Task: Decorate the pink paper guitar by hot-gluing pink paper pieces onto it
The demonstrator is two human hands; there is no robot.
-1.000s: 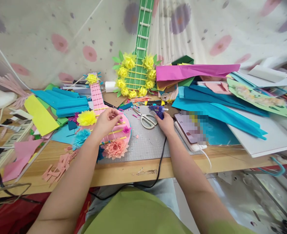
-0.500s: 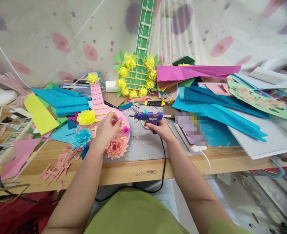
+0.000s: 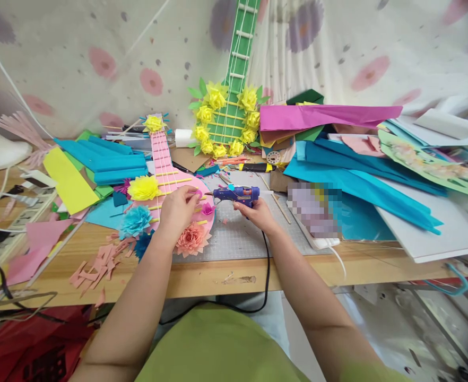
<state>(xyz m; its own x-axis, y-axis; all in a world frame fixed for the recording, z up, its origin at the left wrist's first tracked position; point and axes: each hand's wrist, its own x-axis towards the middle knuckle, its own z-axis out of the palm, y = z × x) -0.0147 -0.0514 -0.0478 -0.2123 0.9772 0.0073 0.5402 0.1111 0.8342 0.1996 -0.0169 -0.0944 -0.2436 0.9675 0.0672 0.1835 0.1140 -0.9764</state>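
Note:
My right hand (image 3: 261, 215) is wrapped round the handle of a blue glue gun (image 3: 240, 194), its nozzle pointing left. At that nozzle tip, my left hand (image 3: 175, 213) pinches a small magenta paper flower (image 3: 199, 194), partly hidden by the fingers. Beneath the left hand lies a pink paper guitar (image 3: 184, 179) with yellow stick bars and white strings. A yellow paper flower (image 3: 143, 188), a light blue one (image 3: 135, 220), a coral one (image 3: 193, 238) and a small magenta bud (image 3: 208, 208) sit on or along its body.
A green paper guitar (image 3: 240, 66) ringed with yellow flowers leans at the back. Blue paper (image 3: 361, 178) and a phone (image 3: 313, 212), partly blurred out, lie right. Coral paper scraps (image 3: 98, 265) lie left on the desk. The gun's black cord (image 3: 268, 265) hangs over the front edge.
My right hand has lifted the glue gun, turned it level and brought it left to the flower in my left hand. My left hand has stayed over the pink guitar.

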